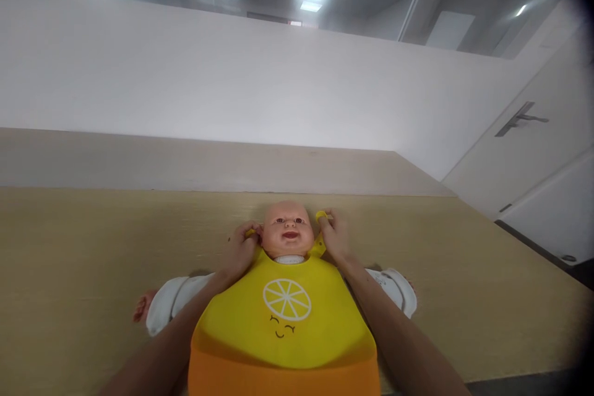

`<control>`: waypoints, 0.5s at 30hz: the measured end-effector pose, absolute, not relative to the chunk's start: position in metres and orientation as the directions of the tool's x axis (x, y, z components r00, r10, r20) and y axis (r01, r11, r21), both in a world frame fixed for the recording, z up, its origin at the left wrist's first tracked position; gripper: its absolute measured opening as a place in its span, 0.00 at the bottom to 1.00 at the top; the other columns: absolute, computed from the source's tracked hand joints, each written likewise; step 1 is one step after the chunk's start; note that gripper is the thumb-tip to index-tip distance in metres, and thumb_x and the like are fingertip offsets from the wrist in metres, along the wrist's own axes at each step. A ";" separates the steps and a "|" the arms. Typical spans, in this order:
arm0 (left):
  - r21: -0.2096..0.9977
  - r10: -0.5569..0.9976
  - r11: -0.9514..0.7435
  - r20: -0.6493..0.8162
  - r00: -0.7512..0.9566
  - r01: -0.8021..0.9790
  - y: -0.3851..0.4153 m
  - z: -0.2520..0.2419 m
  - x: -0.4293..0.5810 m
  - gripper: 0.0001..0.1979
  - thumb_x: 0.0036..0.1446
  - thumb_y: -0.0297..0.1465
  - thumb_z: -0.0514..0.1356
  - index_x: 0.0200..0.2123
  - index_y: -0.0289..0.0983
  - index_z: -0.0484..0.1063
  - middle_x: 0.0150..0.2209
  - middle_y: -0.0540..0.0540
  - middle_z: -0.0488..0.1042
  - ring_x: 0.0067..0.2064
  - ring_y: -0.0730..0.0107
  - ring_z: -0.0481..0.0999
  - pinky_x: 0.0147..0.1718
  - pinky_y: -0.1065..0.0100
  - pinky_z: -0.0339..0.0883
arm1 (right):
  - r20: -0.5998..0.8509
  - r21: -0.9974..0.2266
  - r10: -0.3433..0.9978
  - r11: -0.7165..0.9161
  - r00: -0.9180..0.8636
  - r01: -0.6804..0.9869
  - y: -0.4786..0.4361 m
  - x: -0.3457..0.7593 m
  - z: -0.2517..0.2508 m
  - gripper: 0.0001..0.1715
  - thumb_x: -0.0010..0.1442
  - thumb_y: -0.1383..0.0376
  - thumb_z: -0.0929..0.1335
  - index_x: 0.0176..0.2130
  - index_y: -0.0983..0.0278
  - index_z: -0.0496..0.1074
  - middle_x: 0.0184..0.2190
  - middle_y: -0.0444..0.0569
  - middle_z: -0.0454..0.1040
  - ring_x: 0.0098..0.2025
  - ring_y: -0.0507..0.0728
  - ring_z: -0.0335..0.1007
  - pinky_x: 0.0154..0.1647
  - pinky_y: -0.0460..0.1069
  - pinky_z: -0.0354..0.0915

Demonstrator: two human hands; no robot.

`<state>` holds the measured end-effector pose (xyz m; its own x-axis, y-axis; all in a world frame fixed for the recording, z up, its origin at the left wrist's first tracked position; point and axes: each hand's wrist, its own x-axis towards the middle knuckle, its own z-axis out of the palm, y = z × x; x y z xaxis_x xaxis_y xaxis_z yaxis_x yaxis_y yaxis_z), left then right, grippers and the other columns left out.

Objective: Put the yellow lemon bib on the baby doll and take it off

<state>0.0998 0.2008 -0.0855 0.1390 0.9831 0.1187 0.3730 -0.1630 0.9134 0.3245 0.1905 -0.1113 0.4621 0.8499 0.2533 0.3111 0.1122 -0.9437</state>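
Note:
A baby doll [288, 229] lies on its back on a pale wooden table [83, 260], with its head away from me and its arms out to the sides in white sleeves. A yellow silicone bib [286, 315] with a lemon-slice print and an orange lower pocket covers its chest. My left hand [240, 252] pinches the bib's left strap [250, 233] beside the doll's head. My right hand [335, 236] holds the other strap's end [321, 216] on the far side. The doll's neck shows between the straps, and the back of its neck is hidden.
A beige ledge [185, 164] runs along the table's far side, with a white wall [232, 74] behind it. At the right stands a white cabinet door [524, 154] with a metal handle. The table's right edge angles down toward the lower right corner.

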 end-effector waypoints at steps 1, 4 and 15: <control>0.917 0.982 -0.164 0.117 0.146 0.364 0.201 -0.085 0.100 0.06 0.45 0.30 0.50 0.23 0.39 0.66 0.27 0.49 0.72 0.35 0.62 0.71 0.39 0.63 0.62 | 0.252 -0.946 0.847 0.115 0.468 0.302 0.190 0.325 -0.110 0.13 0.50 0.56 0.63 0.33 0.63 0.66 0.17 0.39 0.61 0.19 0.52 0.57 0.19 0.46 0.52; 0.920 0.977 -0.189 0.142 0.160 0.342 0.201 -0.084 0.101 0.05 0.45 0.30 0.50 0.22 0.40 0.65 0.26 0.49 0.71 0.34 0.62 0.70 0.38 0.63 0.62 | 0.234 -0.960 0.839 0.122 0.491 0.250 0.188 0.325 -0.106 0.14 0.49 0.56 0.63 0.32 0.63 0.66 0.18 0.39 0.60 0.20 0.51 0.56 0.20 0.45 0.51; 0.912 0.974 -0.216 0.179 0.138 0.349 0.202 -0.087 0.101 0.05 0.46 0.31 0.51 0.22 0.40 0.65 0.26 0.49 0.71 0.34 0.61 0.71 0.36 0.63 0.63 | -0.032 -0.914 0.853 0.186 0.520 -0.362 0.186 0.326 -0.089 0.16 0.41 0.59 0.70 0.26 0.61 0.58 0.18 0.36 0.57 0.19 0.48 0.52 0.19 0.44 0.50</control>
<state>0.1014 0.2021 -0.0869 0.1378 0.9742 0.1785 0.3485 -0.2164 0.9120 0.3258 0.1863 -0.0887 0.5204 0.8533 -0.0321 -0.3617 0.1862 -0.9135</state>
